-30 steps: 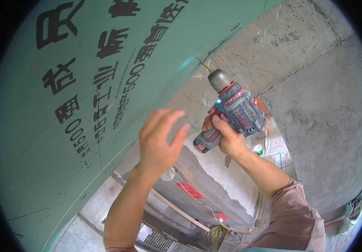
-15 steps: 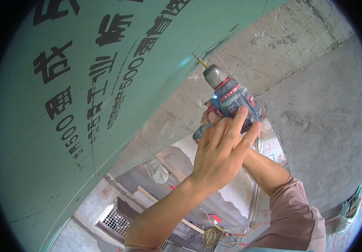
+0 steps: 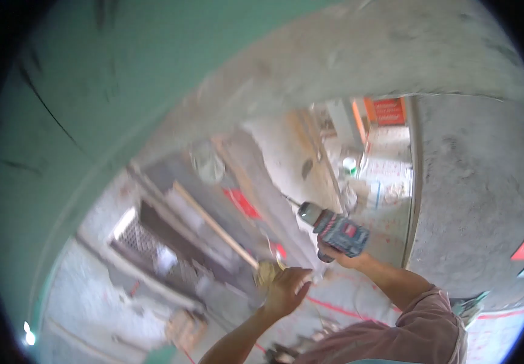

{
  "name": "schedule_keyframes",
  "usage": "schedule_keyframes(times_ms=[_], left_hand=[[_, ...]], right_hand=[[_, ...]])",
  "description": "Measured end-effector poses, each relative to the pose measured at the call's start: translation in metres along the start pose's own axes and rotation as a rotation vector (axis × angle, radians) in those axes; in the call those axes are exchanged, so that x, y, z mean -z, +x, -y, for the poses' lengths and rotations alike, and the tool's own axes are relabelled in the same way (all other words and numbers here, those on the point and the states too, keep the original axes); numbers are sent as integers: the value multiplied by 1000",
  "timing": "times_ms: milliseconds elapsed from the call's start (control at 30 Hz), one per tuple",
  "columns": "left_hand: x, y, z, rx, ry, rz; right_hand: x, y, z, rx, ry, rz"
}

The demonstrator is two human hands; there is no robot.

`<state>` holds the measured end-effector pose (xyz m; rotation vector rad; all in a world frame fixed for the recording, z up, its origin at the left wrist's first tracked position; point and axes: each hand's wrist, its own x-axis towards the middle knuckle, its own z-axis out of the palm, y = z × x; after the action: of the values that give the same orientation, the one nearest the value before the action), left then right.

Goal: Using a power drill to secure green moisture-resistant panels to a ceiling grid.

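My right hand (image 3: 338,256) is wrapped round the grip of a blue-grey cordless drill (image 3: 346,233) with red markings. The drill's bit (image 3: 291,200) points up and to the left, away from any surface. Lower and to the left, my left hand (image 3: 289,290) is apart from the drill. Its fingers are loosely bent and spread from the thumb, with nothing seen in them, though motion blurs it a little. Across the upper left spans a green board (image 3: 128,73), out of reach of the bit.
A bare concrete beam (image 3: 335,67) borders the board, and a grey wall (image 3: 474,182) rises at right. Below are a wooden strip (image 3: 213,224), a coil of yellow cable (image 3: 267,274), a grated opening (image 3: 137,236) and a hanging pale bag (image 3: 207,165).
My left hand has come off the drill's back and dropped to the left. The right hand has lowered the drill away from the green board. The view has swung downward.
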<state>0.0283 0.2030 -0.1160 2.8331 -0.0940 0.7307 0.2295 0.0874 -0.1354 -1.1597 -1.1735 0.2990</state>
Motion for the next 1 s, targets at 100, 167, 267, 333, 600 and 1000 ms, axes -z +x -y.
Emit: schedule_keyframes(times_ms=[100,167,267,333,600,1000], left_hand=[[-84,-150,78,568,-3,660],[-83,-201,66,723,-35,1034],[-87,-267,40,920,-370,398],[-46,-255,14,1416,-525,295],[-35,-352,-57,1870,-382,-541],[-146,-483,-22,2168,-255,63]], right_hand=[[-52,-11,-84,-251,-142,291],[-85,-11,-94,-405,-261,461],[-141,-42,-187,-109,-360,659],[-184,-58,-226,-125,-287,824],[-353,-99,-219,-136,-165,1160],[-426,-187,-239,373,-188,1131]])
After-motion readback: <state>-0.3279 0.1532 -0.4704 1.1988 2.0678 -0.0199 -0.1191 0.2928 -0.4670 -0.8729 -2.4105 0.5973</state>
